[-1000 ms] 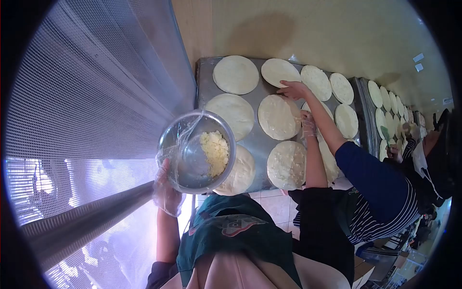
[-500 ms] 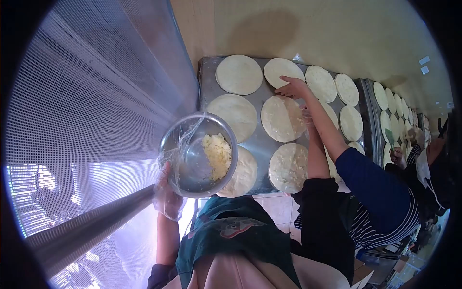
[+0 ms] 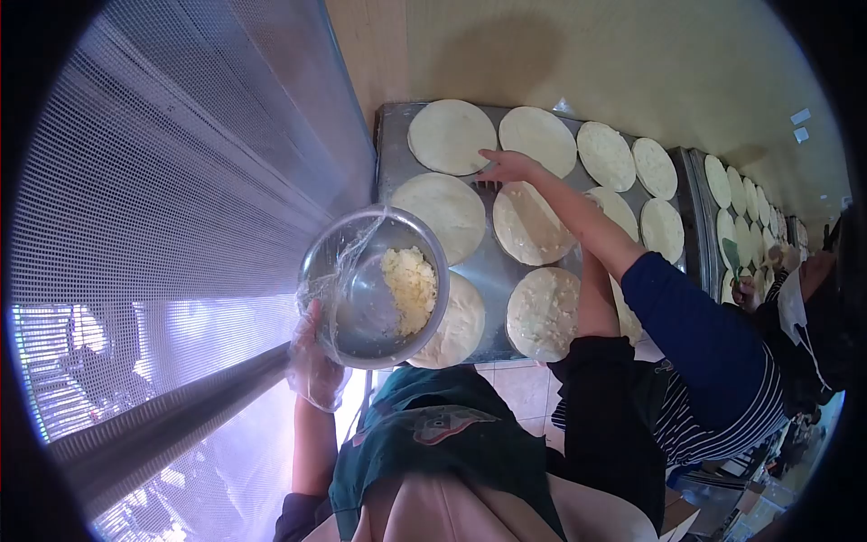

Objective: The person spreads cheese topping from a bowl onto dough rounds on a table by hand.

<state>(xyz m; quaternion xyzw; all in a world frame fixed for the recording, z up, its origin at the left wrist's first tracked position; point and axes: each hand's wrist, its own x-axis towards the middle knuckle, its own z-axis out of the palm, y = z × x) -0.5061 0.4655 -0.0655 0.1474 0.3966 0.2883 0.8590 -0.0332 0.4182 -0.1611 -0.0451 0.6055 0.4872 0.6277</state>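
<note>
My left hand (image 3: 318, 361), in a clear plastic glove, is closed on the rim of a steel bowl (image 3: 361, 316). Pale yellow crumbly filling (image 3: 411, 289) lies on one side inside the bowl. From a black sleeve, my right forearm (image 3: 596, 303) reaches over the tray. A co-worker's arm crosses in front of my right hand, so its fingers are hidden. Near it lies a round dough disc (image 3: 528, 230) with a wet-looking smear and bits on top. The closer disc (image 3: 542, 316) carries scattered crumbs.
A co-worker's bare hand (image 3: 510, 167), from a blue sleeve, reaches over the metal tray (image 3: 492, 339) of several dough discs. More trays with discs (image 3: 718, 181) continue right, where another person holds a green tool (image 3: 731, 255). A mesh curtain (image 3: 199, 163) hangs at left.
The co-worker's hand has moved left across the tray, and that arm now covers my right hand, which showed partly before. My left hand and the bowl stay nearly still.
</note>
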